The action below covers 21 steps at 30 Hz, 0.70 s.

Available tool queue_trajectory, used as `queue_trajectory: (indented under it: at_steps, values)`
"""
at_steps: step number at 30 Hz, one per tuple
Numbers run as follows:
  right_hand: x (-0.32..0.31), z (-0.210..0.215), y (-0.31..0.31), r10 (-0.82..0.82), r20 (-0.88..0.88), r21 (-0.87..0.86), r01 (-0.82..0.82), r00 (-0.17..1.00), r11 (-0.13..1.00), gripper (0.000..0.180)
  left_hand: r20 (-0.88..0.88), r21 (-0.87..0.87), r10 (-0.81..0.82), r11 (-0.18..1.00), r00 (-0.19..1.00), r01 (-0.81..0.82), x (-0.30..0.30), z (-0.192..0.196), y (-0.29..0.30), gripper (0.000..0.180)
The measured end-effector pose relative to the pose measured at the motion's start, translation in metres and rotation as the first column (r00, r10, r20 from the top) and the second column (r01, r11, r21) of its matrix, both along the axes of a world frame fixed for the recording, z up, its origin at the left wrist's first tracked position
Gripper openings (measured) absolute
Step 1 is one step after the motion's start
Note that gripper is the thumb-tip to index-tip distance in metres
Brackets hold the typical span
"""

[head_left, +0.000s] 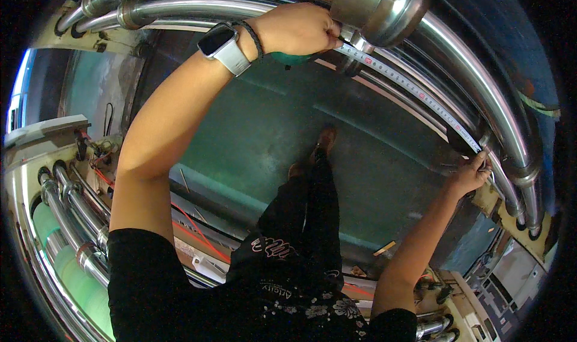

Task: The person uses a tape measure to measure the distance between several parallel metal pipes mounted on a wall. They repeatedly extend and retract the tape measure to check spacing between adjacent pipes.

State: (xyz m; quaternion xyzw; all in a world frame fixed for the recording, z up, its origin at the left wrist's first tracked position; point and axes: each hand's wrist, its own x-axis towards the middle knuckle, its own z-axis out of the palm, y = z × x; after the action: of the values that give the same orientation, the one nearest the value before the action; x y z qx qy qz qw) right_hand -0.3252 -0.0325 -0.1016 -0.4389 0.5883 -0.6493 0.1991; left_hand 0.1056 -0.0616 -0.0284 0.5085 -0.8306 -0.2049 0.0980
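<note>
A white tape measure blade [415, 89] stretches along the steel rollers, between my two hands. My left hand [300, 29] is closed, its thumb and fingers pinching the blade's left end beside a thick metal collar [381, 11]. Just below that hand shows part of a dark green rounded object [294, 59]; I cannot tell whether the hand touches it. At the blade's right end my right hand [470, 175] is closed, fingertips pinched on the blade next to a roller mount. A watch [217, 41] and a dark braided band sit on my left wrist.
Shiny steel rollers [475, 71] curve across the top and right. More rollers [69, 204] and a green cylinder [78, 282] stand at the lower left. Red cables [198, 231] run behind me. My feet stand on the dark green floor [240, 131], near a small yellowish strip [384, 248].
</note>
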Motion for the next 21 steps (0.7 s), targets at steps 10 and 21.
queue_trajectory:
  at_steps: [10, 21]
  values:
    - [0.005, 0.007, 0.003, -0.115, -0.306, 0.035, 0.132, 0.945, 0.991, 0.021, 0.08, 0.055, 0.014, 0.998, 0.997, -0.018, 0.0, 0.007, 0.001, 0.029]
    - [0.014, -0.025, 0.025, -0.17, 0.599, 0.267, 0.004, 0.782, 0.964, 0.035, -0.089, 0.289, 0.297, 0.921, 0.951, -0.26, -0.009, 0.007, 0.006, 0.025]
